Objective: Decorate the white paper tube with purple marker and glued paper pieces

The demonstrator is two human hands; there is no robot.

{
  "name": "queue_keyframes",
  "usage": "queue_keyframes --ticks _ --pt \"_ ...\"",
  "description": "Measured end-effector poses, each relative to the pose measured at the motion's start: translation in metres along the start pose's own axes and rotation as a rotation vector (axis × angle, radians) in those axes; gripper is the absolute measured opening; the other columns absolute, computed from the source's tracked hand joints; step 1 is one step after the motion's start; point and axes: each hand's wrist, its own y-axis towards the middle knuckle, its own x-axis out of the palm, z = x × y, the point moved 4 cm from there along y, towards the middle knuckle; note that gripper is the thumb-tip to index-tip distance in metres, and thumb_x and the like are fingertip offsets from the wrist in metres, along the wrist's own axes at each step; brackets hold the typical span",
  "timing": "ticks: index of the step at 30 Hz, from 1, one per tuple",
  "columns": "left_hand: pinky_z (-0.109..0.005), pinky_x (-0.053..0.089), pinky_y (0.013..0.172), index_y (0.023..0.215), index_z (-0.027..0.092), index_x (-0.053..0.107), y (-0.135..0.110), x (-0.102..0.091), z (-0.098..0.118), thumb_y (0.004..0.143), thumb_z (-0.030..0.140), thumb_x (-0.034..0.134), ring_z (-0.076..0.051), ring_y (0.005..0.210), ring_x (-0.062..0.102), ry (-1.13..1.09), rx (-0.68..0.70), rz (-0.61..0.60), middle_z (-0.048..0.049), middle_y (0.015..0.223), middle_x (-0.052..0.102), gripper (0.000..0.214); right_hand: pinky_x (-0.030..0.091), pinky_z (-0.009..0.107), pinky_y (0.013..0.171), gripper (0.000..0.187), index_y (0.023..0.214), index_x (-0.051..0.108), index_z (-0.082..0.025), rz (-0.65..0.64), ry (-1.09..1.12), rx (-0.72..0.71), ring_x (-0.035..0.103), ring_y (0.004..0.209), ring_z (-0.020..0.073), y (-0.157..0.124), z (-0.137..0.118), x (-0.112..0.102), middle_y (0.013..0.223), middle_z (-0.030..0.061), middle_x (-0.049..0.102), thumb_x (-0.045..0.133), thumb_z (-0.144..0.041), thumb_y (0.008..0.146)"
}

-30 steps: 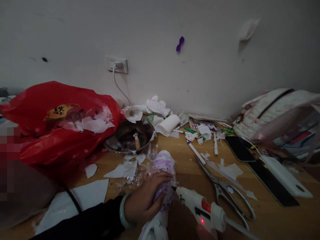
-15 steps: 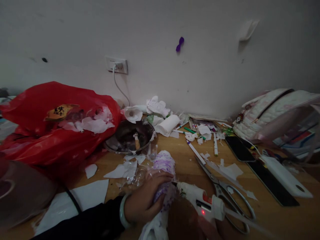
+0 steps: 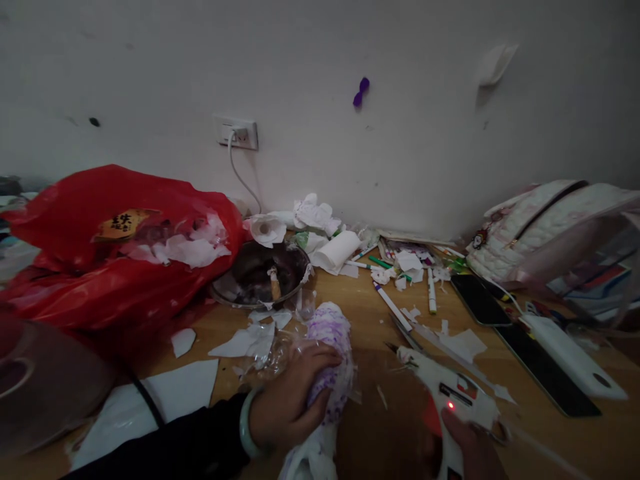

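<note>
My left hand (image 3: 290, 400) is closed around a white and purple paper bundle (image 3: 330, 340) that lies on the wooden table (image 3: 370, 313). A pale green bangle sits on that wrist over a black sleeve. At the bottom right my right hand (image 3: 470, 450) grips a white hot glue gun (image 3: 447, 390) whose red light is on. Its nozzle points up and left, a short way from the bundle. Clear plastic wrap (image 3: 277, 350) lies crumpled beside my left fingers.
A red plastic bag (image 3: 110, 267) fills the left side. A metal bowl (image 3: 260, 270) and tissue rolls stand by the wall. Markers, paper scraps and partly hidden scissors (image 3: 405, 337) lie in the middle. A phone (image 3: 480, 300), a white power bank (image 3: 570, 353) and a quilted bag (image 3: 545, 227) are at the right.
My right hand has pulled the glue gun away from the bundle, to the right, and it now covers the scissors. My left hand has stayed on the bundle.
</note>
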Motion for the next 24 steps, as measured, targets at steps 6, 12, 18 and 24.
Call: queue_keyframes --ticks 6,12,18,24 --pt "-0.033 0.043 0.081 0.112 0.018 0.04 -0.004 -0.006 0.002 0.075 0.006 0.043 -0.02 0.093 0.05 -0.046 0.032 0.166 -0.0082 0.097 0.051 0.039 0.043 0.024 0.046 0.036 0.047 0.051 -0.021 0.036 -0.208 -0.199 0.051 0.046 0.0135 0.007 -0.023 0.01 0.047 0.0007 0.057 0.057 -0.052 0.065" --pt "-0.035 0.043 0.077 0.11 0.02 0.041 -0.004 -0.007 0.003 0.078 0.01 0.044 -0.021 0.087 0.052 -0.084 0.051 0.195 -0.0077 0.093 0.054 0.034 0.042 0.027 0.047 0.03 0.062 0.056 -0.018 0.079 -0.179 -0.236 0.053 0.05 0.0163 0.015 -0.03 0.043 0.053 0.0 0.059 0.066 -0.043 0.05" --pt "-0.035 0.045 0.074 0.109 0.021 0.041 0.002 -0.01 0.009 0.072 0.007 0.044 -0.021 0.084 0.056 -0.067 0.104 0.136 -0.0081 0.09 0.056 0.039 0.04 0.025 0.047 0.027 0.058 0.055 -0.016 -0.026 -0.187 -0.367 0.051 0.048 0.0143 0.023 -0.027 0.061 0.049 -0.0005 0.056 0.065 -0.042 0.059" --pt "-0.033 0.046 0.073 0.107 0.02 0.041 0.003 -0.01 0.011 0.071 0.006 0.043 -0.021 0.084 0.058 -0.042 0.1 0.11 -0.0086 0.09 0.059 0.039 0.042 0.024 0.048 0.029 0.062 0.058 -0.015 -0.029 -0.149 -0.41 0.053 0.049 0.0144 0.017 -0.037 0.064 0.05 -0.0001 0.058 0.067 -0.043 0.063"
